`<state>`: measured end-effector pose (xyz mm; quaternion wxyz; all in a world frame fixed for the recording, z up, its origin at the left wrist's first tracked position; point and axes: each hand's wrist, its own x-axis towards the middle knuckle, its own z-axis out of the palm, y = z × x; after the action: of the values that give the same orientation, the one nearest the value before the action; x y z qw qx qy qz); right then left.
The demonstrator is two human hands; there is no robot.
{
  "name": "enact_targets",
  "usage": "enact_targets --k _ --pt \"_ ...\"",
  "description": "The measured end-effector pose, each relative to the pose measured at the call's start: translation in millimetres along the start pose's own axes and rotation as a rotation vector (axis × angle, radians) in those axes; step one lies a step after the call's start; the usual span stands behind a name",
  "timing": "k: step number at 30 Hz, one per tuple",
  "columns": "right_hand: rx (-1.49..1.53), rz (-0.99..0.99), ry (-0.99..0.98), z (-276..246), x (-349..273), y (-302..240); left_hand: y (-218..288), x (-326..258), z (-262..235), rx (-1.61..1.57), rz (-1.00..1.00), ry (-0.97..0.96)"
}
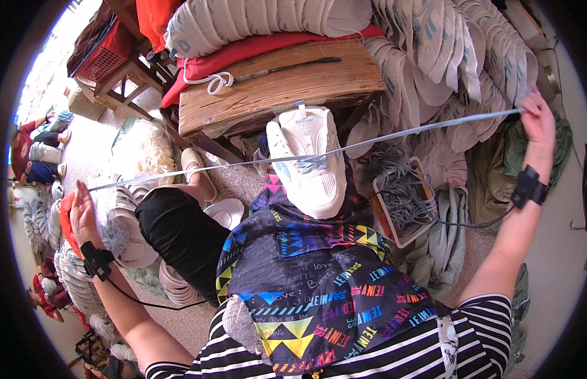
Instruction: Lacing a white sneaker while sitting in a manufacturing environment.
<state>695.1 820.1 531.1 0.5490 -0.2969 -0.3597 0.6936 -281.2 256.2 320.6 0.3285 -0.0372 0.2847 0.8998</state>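
A light grey-blue shoelace [426, 130] is pulled taut in a long line between my spread arms. One end is pinched in my left hand [85, 218] at the far left. My right hand [538, 119] grips the other end, raised at the right. Midway, the lace passes through the front eyelets of a white sneaker upper [314, 189], where a short grey-blue crossing shows. That upper lies over my lap, toe toward me, its heel end against the bench edge. My left hand is close to an orange-red item that I cannot make out.
A wooden bench [281, 95] stands ahead, bearing a thin dark tool [287, 68] with a white cord loop. Stacked white uppers [268, 19] lie behind it and at the right. A tray [402, 243] of grey laces [397, 189] sits right of my lap. Other people are at the far left.
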Motion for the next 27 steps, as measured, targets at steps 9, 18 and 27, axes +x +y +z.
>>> enact_targets --k 9,18,27 --pt "-0.646 -0.365 0.627 -54.4 -55.6 7.2 -83.0 -40.3 46.2 1.206 0.516 -0.289" --pt "-0.696 0.287 -0.361 144.4 -118.0 312.9 -378.0 -198.4 184.6 0.96 -0.192 -0.563" --pt "-0.988 0.157 -0.549 169.6 -130.4 353.2 -430.9 -226.3 185.7 1.091 -0.332 -0.554"
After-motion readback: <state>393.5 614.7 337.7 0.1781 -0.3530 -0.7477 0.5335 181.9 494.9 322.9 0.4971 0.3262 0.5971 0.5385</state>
